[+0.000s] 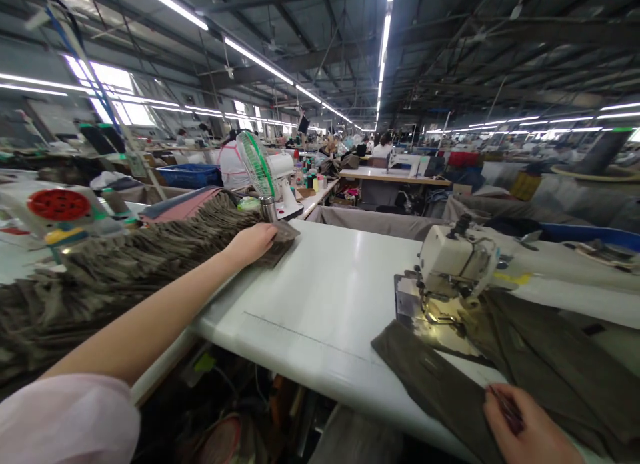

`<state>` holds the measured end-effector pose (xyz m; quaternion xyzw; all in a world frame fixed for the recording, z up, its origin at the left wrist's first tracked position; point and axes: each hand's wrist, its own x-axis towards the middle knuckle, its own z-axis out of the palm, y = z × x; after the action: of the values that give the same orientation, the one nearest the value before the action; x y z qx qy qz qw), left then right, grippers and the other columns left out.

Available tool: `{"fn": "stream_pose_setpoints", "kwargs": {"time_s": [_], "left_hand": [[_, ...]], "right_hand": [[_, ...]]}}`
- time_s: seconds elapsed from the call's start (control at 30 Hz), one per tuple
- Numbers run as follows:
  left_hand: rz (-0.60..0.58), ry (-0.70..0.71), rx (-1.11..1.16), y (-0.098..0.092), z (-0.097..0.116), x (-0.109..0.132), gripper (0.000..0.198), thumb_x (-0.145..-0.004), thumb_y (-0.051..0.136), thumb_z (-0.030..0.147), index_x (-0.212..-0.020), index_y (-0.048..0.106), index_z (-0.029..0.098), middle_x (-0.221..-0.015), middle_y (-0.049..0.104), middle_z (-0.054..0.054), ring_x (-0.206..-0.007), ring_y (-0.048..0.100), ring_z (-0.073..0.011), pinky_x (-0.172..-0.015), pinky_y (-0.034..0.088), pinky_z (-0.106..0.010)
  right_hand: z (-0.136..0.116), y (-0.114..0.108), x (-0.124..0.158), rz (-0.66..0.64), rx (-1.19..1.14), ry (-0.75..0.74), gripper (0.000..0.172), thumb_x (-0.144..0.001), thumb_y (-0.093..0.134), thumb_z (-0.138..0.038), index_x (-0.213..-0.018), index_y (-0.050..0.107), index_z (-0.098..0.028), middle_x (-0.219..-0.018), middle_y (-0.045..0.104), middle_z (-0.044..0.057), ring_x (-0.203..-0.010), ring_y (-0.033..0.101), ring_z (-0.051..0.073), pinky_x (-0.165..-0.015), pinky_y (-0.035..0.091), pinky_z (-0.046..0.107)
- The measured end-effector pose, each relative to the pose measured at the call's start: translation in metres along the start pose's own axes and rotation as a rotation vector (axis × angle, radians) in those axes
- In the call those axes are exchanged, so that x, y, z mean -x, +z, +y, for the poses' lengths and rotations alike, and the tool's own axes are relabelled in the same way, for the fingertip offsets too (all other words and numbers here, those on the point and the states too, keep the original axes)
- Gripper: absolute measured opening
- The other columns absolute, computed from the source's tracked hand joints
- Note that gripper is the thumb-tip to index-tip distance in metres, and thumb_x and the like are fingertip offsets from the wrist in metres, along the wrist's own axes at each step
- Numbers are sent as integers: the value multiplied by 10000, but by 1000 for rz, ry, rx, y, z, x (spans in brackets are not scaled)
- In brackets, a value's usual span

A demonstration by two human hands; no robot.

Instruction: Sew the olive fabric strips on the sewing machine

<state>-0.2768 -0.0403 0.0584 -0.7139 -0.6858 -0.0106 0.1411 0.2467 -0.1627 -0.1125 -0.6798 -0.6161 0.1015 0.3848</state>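
My left hand (254, 243) reaches to the far left corner of the white sewing table. Its fingers are closed on a small olive-brown fabric piece (286, 232), which lies over similar cloth at the edge. At the lower right, my right hand (530, 425) is closed around small thread snips (507, 411) with a dark handle. Beside it, a long olive-brown cloth strip (435, 377) lies across the front of the table. More olive-brown cloth (545, 337) spreads behind it, reaching under the sewing machine (457, 264).
A long row of bunched olive-brown pieces (150, 257) runs along the left side. Past the table stand a metal cup (268, 208) and a green-and-white fan (257, 163). The machine's metal plate (407, 301) sits right of the bare tabletop (340, 277).
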Motion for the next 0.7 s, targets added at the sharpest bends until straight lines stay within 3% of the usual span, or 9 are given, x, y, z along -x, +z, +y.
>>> {"fn": "stream_pose_setpoints", "kwargs": {"time_s": [0.1, 0.17, 0.23, 0.27, 0.33, 0.4, 0.5, 0.6, 0.7], "left_hand": [[-145, -1, -31, 22, -11, 31, 391, -769, 591, 165, -1146, 691, 173, -1282, 681, -157, -1241, 605, -319, -1075, 457, -474], [-188, 9, -54, 26, -6, 39, 552, -708, 641, 189, -1260, 655, 181, -1414, 601, -173, -1359, 500, -376, -1142, 337, -619], [-140, 65, -41, 23, 15, 38, 619, -733, 629, 224, -1351, 604, 189, -1516, 505, -167, -1455, 374, -386, -1184, 188, -683], [-94, 114, 5, 20, 31, 35, 600, -774, 600, 240, -1371, 590, 193, -1534, 489, -153, -1470, 355, -365, -1204, 160, -660], [-21, 241, 203, 13, 73, 30, 519, -862, 523, 254, -1375, 588, 198, -1504, 531, -122, -1432, 431, -299, -1228, 230, -552], [-37, 416, 474, 7, 124, 28, 470, -926, 460, 253, -1377, 584, 217, -1459, 583, -86, -1367, 513, -232, -1199, 341, -435], [-113, 782, 758, -3, 199, 30, 464, -954, 448, 206, -1399, 571, 249, -1491, 555, -55, -1420, 454, -195, -1215, 323, -390], [-303, 1045, 956, -6, 257, 30, 474, -922, 529, 150, -1382, 592, 248, -1459, 587, -71, -1382, 497, -213, -1175, 368, -382], [-543, 1060, 932, 1, 285, 18, 338, -880, 621, 185, -1205, 704, 221, -1188, 739, -67, -1087, 674, -222, -954, 508, -326]], "right_hand": [[-2, 2, 0, -22, -11, 52, 326, -701, 541, -580, -772, 646, -279, -698, 743, 62, -586, 707, 273, -528, 529, 354], [-4, 2, 0, -25, 7, 90, 370, -714, 548, -601, -813, 667, -265, -749, 757, 68, -616, 716, 272, -536, 529, 350], [-12, -1, 1, -8, 23, 109, 404, -739, 552, -611, -859, 687, -249, -822, 770, 80, -663, 723, 270, -567, 538, 347], [-18, -3, 3, 2, 19, 99, 413, -756, 554, -606, -879, 697, -239, -846, 771, 87, -688, 724, 266, -600, 548, 347], [-32, -7, 7, 33, -1, 79, 427, -809, 533, -581, -940, 715, -218, -901, 771, 99, -751, 723, 260, -688, 564, 357], [-49, -10, 11, 37, -45, 21, 398, -874, 519, -526, -997, 714, -201, -979, 763, 107, -843, 716, 252, -771, 562, 363], [-70, -17, 16, 7, -105, -115, 286, -952, 516, -429, -990, 694, -208, -1000, 738, 90, -909, 690, 231, -824, 542, 353], [-83, -26, 20, 20, -135, -206, 218, -982, 518, -365, -966, 683, -223, -973, 717, 71, -919, 676, 216, -834, 533, 343], [-82, -36, 21, 93, -137, -185, 222, -988, 516, -364, -942, 683, -225, -955, 700, 73, -911, 665, 213, -828, 533, 340]]}}
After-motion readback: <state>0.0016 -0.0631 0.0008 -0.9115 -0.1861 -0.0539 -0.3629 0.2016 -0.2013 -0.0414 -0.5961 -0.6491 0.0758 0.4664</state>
